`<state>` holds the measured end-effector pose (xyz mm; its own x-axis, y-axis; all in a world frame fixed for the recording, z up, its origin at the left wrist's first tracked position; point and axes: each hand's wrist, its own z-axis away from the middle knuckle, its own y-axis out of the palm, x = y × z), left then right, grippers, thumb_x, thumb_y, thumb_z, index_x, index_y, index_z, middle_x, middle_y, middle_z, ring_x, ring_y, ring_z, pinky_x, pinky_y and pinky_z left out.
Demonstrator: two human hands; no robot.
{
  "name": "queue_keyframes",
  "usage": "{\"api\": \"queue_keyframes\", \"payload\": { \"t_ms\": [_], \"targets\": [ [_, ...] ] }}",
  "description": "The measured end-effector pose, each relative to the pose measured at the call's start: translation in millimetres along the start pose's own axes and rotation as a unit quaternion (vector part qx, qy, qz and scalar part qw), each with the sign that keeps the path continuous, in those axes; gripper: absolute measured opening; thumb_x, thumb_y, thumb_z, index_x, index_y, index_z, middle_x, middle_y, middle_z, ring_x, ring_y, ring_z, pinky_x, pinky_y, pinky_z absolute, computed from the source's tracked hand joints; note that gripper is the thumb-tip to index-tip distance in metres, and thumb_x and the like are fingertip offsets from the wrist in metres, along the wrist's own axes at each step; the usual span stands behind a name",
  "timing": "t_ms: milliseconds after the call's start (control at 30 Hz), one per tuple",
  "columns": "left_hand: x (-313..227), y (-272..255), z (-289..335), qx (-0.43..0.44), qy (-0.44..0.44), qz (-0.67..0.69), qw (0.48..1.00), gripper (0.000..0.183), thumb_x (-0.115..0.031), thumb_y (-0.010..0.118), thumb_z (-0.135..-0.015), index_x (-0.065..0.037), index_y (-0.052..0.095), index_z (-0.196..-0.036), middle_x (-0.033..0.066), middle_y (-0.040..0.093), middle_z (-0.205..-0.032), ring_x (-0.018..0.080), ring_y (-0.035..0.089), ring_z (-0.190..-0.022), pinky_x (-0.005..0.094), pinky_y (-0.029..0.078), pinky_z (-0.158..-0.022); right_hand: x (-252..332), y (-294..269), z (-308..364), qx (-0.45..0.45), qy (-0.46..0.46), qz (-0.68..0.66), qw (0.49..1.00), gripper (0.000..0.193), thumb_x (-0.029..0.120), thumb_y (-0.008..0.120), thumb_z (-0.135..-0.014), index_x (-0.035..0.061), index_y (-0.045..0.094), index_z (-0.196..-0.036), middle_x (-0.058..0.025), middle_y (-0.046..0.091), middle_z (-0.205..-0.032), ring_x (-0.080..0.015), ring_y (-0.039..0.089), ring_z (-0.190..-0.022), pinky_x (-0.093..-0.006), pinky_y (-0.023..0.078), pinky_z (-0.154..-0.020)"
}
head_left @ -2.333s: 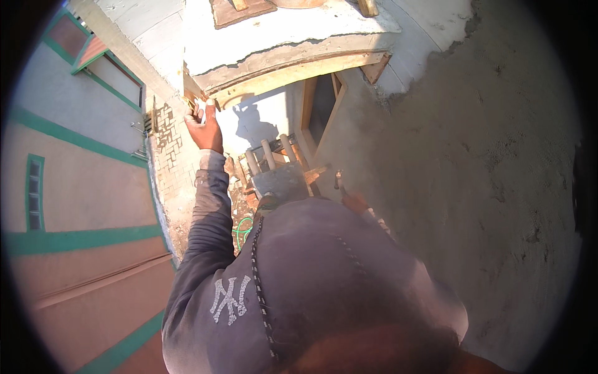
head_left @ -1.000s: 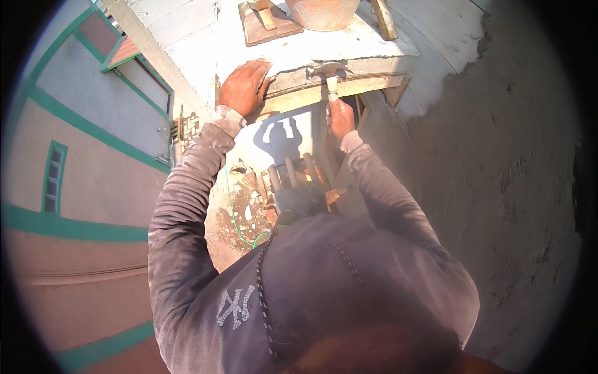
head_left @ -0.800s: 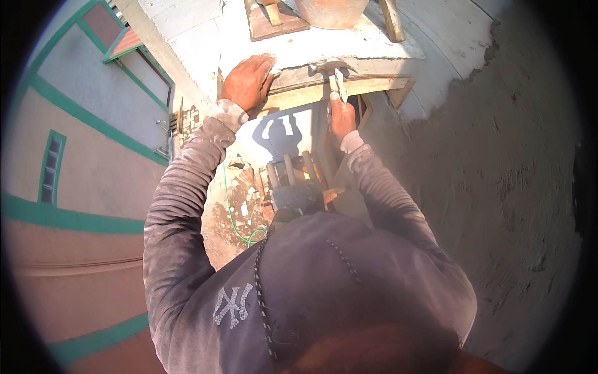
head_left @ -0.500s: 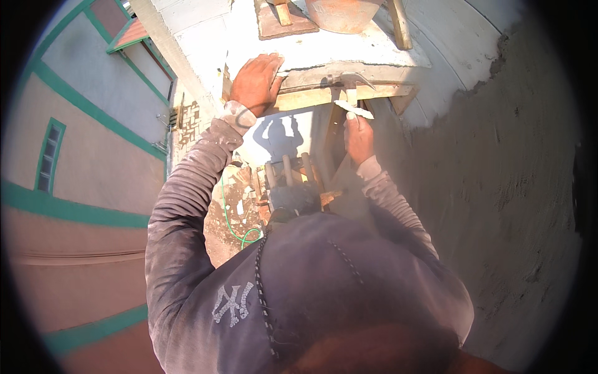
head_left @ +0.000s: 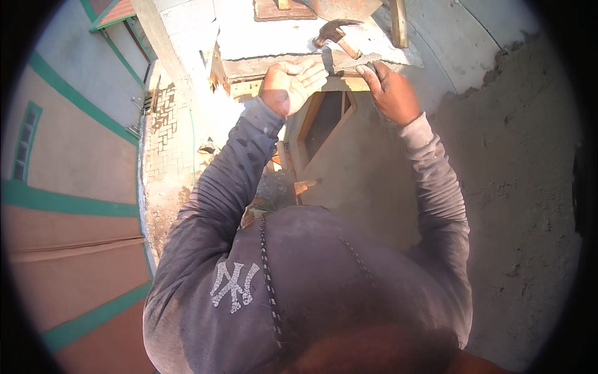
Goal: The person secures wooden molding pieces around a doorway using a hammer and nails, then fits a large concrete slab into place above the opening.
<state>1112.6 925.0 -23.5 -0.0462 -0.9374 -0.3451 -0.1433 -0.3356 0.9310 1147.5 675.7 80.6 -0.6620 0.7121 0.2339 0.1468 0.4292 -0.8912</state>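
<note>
My left hand [head_left: 291, 86] is turned palm up over the near edge of the ledge, its fingers stretched to the right and nothing in it. To its right, my right hand [head_left: 395, 93] is closed, thumb on top, round the lower end of a claw hammer [head_left: 336, 32]. The hammer's head points away to the upper left, above the sunlit ledge. A thin grey flat piece [head_left: 367, 60] crosses the handle just in front of my fingers; whether it is a trowel blade I cannot tell. My grip hides the handle's end.
A wooden frame [head_left: 311, 128] stands below the ledge [head_left: 261, 47]. On the ledge are a bucket [head_left: 342, 7], a brown board [head_left: 283, 11] and a wooden post [head_left: 398, 25]. Rough grey plaster [head_left: 517, 174] covers the right wall. Paving [head_left: 163, 121] lies at the left.
My left hand has lifted off the ledge and turned palm up, moving right. My right hand has moved up and to the right, and the hammer has moved farther over the ledge.
</note>
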Motion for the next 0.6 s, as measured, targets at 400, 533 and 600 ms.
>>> {"api": "queue_keyframes", "payload": {
  "t_ms": [400,533,600],
  "targets": [
    [-19.3,2.4,-2.8,-0.005,0.020,-0.021,1.000,0.056,-0.005,0.040,-0.099,0.016,0.026,-0.149,0.0337,0.031,-0.160,0.0418,0.033,-0.151,0.0507,0.028,-0.128,2.8,5.8,-8.5,-0.002,-0.016,-0.005,1.000,0.046,0.041,0.057,-0.105,-0.0040,0.066,-0.100,-0.0304,0.068,-0.087,-0.0491,0.067,-0.082,-0.0519,0.053,-0.073],
    [-19.2,-4.2,-0.6,0.004,0.013,0.028,1.000,0.056,-0.006,0.042,-0.098,0.017,0.027,-0.147,0.0339,0.029,-0.160,0.0434,0.033,-0.151,0.0515,0.028,-0.128,2.8,9.0,-14.7,-0.002,-0.044,-0.005,0.999,0.047,0.043,0.057,-0.105,-0.0029,0.065,-0.098,-0.0304,0.067,-0.085,-0.0492,0.066,-0.082,-0.0518,0.053,-0.072],
    [-20.1,-3.6,2.7,0.004,0.025,0.019,1.000,0.057,-0.006,0.042,-0.097,0.016,0.027,-0.148,0.0341,0.029,-0.160,0.0441,0.033,-0.150,0.0519,0.028,-0.128,7.5,6.3,-16.3,0.000,-0.036,-0.001,0.999,0.047,0.043,0.057,-0.105,-0.0029,0.065,-0.098,-0.0305,0.067,-0.085,-0.0494,0.066,-0.082,-0.0516,0.053,-0.071]
  ]
}}
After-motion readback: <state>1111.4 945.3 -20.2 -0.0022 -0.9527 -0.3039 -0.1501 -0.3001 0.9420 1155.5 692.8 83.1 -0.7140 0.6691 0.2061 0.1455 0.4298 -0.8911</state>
